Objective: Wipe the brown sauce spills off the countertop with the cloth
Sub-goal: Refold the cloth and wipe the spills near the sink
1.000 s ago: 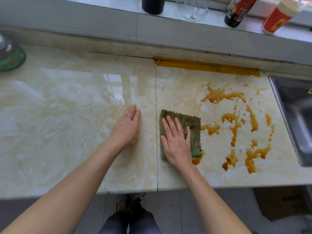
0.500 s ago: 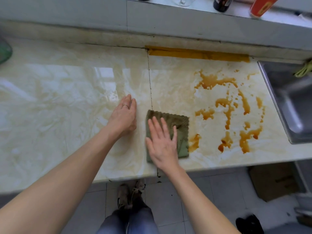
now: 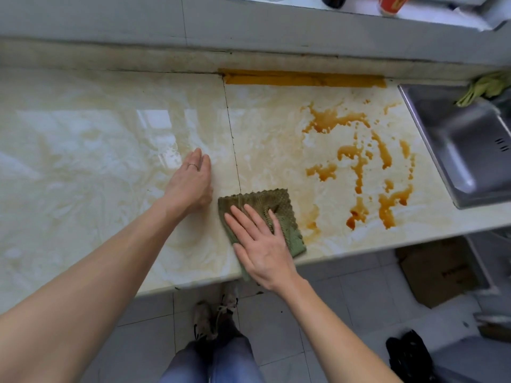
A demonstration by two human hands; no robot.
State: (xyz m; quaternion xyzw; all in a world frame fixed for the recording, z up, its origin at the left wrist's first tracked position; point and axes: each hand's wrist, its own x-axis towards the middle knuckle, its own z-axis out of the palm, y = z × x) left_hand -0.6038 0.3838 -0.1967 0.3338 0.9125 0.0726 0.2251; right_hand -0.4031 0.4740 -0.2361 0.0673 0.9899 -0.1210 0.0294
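Fingers (image 3: 243, 217) of her right hand (image 3: 262, 250) press flat on the cloth (image 3: 279, 205) at the countertop (image 3: 110, 161) edge; left hand (image 3: 190, 183) rests open. Dragging further could pull sauce (image 3: 356, 167) onto the floor.

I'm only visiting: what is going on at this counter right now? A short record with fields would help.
Right hand: fingers straight, pressing on the cloth
Left hand: flat on the countertop, left of the cloth
Cloth place: near the front edge
Sauce: brown spills right of the cloth, unwiped, reaching toward the sink
Smear: faint streak beside the cloth's right side
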